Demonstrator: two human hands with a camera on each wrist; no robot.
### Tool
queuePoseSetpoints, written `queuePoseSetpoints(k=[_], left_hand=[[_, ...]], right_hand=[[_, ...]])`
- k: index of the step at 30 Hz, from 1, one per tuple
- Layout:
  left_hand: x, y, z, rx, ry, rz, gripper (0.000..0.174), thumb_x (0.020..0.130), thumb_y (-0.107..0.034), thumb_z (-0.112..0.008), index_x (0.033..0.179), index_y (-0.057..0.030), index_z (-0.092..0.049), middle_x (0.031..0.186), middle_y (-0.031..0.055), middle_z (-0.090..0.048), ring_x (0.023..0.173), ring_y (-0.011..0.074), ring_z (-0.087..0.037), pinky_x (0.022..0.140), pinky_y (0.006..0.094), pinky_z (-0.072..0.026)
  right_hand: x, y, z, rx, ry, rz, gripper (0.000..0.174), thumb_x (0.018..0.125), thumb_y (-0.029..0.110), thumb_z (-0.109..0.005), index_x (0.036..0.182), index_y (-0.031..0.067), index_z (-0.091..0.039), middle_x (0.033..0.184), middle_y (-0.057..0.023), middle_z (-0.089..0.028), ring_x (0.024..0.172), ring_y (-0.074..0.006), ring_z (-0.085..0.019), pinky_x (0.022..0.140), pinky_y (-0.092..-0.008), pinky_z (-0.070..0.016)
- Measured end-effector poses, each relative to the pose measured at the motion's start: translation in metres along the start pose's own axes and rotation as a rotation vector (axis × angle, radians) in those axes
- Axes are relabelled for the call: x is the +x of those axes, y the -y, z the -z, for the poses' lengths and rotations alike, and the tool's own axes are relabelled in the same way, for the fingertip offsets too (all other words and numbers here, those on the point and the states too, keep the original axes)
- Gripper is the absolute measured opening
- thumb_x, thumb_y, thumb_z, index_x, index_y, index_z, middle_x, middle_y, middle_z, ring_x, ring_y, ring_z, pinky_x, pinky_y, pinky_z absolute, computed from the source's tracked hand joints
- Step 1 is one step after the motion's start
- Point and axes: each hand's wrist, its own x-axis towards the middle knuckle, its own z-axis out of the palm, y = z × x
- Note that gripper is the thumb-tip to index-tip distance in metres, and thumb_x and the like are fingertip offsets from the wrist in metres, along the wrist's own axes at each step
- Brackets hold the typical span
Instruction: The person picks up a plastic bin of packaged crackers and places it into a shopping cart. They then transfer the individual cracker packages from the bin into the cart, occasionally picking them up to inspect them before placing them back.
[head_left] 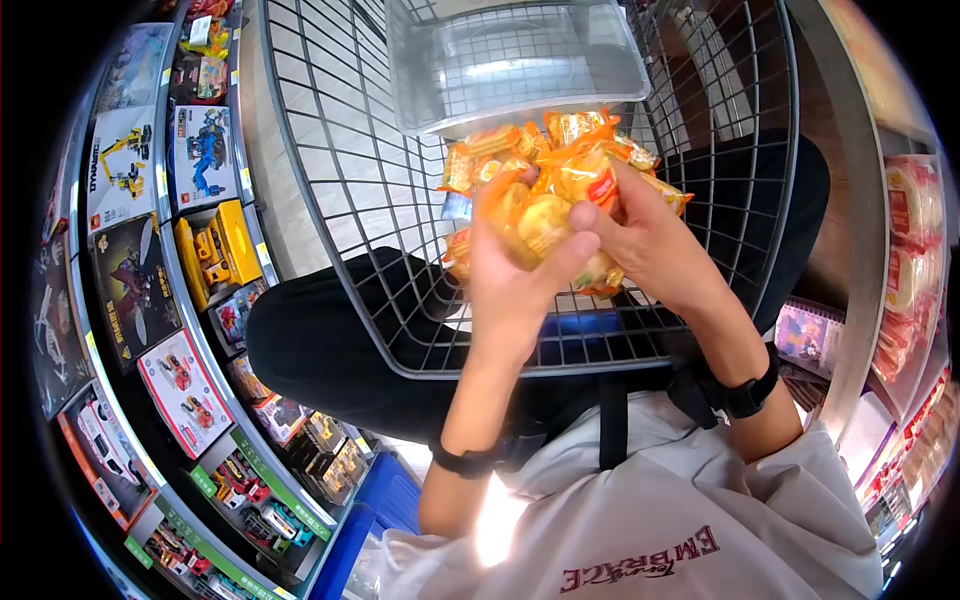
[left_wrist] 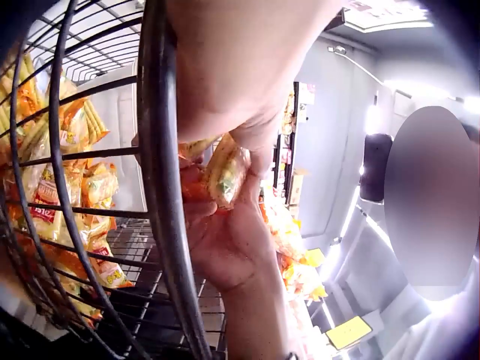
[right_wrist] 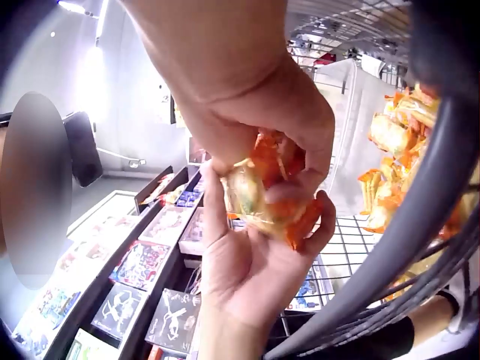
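Over the shopping cart's near end, both hands hold a small snack packet point(head_left: 545, 224) in an orange and clear wrapper, with round yellowish pieces showing inside. My left hand point(head_left: 510, 300) grips it from the left, thumb across the front. From the other side my right hand point(head_left: 655, 245) grips the same packet with its thumb close to the left thumb. Fingers partly cover the packet point(right_wrist: 251, 195) in the right wrist view. Several similar orange packets point(head_left: 470, 165) lie in the cart just beyond the hands.
The wire shopping cart point(head_left: 330, 190) surrounds the packets, its near rim close to the person's knees. A clear plastic bin point(head_left: 515, 80) stands at its far end. Shelves of boxed toys point(head_left: 205, 155) run along the left; packaged goods point(head_left: 910, 260) hang at the right.
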Motion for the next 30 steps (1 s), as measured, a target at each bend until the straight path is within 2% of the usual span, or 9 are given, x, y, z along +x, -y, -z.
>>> queuePoseSetpoints(k=[2,6,8,10,13,22,25,28,30], left_hand=[[0.003,-0.006,0.005,0.042,0.018,0.068,0.057,0.079,0.0,-0.075,0.129,-0.0014,-0.048,0.112,0.0089,-0.062,0.102,0.0165,-0.063,0.086,0.032,-0.0551],[-0.004,-0.014,0.006,-0.213,-0.146,0.076,0.032,0.086,-0.003,-0.07,0.115,0.0008,-0.058,0.102,0.0095,-0.066,0.09,0.0202,-0.068,0.08,0.0342,-0.0582],[-0.003,-0.013,0.033,-0.139,-0.081,0.094,0.036,0.092,-0.015,-0.066,0.121,-0.0005,-0.051,0.108,0.0099,-0.062,0.094,0.0228,-0.066,0.082,0.0395,-0.0584],[0.001,-0.013,0.042,-0.137,-0.043,0.094,0.04,0.093,-0.023,-0.068,0.121,-0.0011,-0.049,0.107,0.0086,-0.061,0.091,0.0222,-0.066,0.081,0.0406,-0.0586],[0.002,-0.013,0.045,-0.099,-0.045,-0.007,0.061,0.09,-0.047,-0.066,0.128,-0.0042,-0.044,0.113,0.0086,-0.056,0.094,0.0223,-0.063,0.085,0.041,-0.0569],[0.003,-0.01,0.041,-0.252,0.004,0.038,0.068,0.088,-0.053,-0.066,0.131,-0.0049,-0.044,0.114,0.0079,-0.055,0.096,0.0221,-0.061,0.088,0.0424,-0.0535],[0.0,-0.004,0.03,-0.336,-0.019,0.057,0.068,0.088,-0.054,-0.065,0.131,-0.005,-0.045,0.115,0.0078,-0.056,0.097,0.0208,-0.061,0.089,0.0414,-0.0527],[-0.003,-0.01,0.021,-0.358,-0.059,0.073,0.067,0.09,-0.052,-0.065,0.133,-0.0052,-0.045,0.116,0.0074,-0.057,0.102,0.0201,-0.059,0.095,0.0402,-0.0503],[-0.002,-0.011,0.02,-0.267,-0.004,0.034,0.066,0.091,-0.051,-0.065,0.134,-0.0056,-0.045,0.122,0.0084,-0.056,0.113,0.0211,-0.056,0.101,0.0412,-0.0473]], right_hand=[[-0.002,-0.004,-0.001,-0.065,-0.028,0.084,0.043,0.097,0.029,-0.062,0.126,-0.0007,-0.051,0.105,-0.0066,-0.064,0.089,-0.0116,-0.064,0.068,-0.0257,-0.053],[-0.002,0.01,-0.004,0.258,-0.193,-0.198,0.037,0.104,0.033,-0.046,0.124,0.0025,-0.052,0.101,-0.0089,-0.063,0.087,-0.017,-0.066,0.069,-0.0287,-0.0528],[-0.002,0.014,0.002,0.444,-0.003,-0.298,0.049,0.104,0.042,-0.043,0.136,0.0057,-0.048,0.116,-0.0099,-0.06,0.088,-0.0172,-0.063,0.076,-0.0308,-0.0533],[0.0,0.013,0.001,0.528,-0.027,-0.36,0.055,0.103,0.05,-0.038,0.132,0.0049,-0.049,0.111,-0.0116,-0.06,0.073,-0.0172,-0.06,0.064,-0.0285,-0.0487],[-0.004,0.01,0.003,1.05,0.384,-0.364,0.059,0.103,0.055,-0.033,0.12,0.0042,-0.055,0.099,-0.0097,-0.057,0.055,-0.013,-0.043,0.049,-0.0248,-0.0352],[-0.006,0.018,-0.002,0.728,0.368,-0.266,0.059,0.104,0.056,-0.028,0.11,0.0035,-0.055,0.088,-0.0051,-0.05,0.067,-0.0141,-0.048,0.051,-0.0239,-0.036],[-0.007,0.017,-0.001,0.325,0.172,-0.169,0.05,0.105,0.044,-0.039,0.125,-0.0006,-0.051,0.095,-0.0082,-0.062,0.083,-0.015,-0.062,0.073,-0.0263,-0.0513],[-0.011,0.024,-0.002,0.174,0.033,-0.105,0.042,0.104,0.032,-0.048,0.13,-0.002,-0.05,0.107,-0.0117,-0.066,0.097,-0.016,-0.065,0.089,-0.0305,-0.0533],[-0.011,0.028,0.001,0.158,0.052,-0.089,0.043,0.102,0.03,-0.053,0.129,-0.0027,-0.051,0.104,-0.0109,-0.067,0.095,-0.0146,-0.065,0.085,-0.0288,-0.0535]])
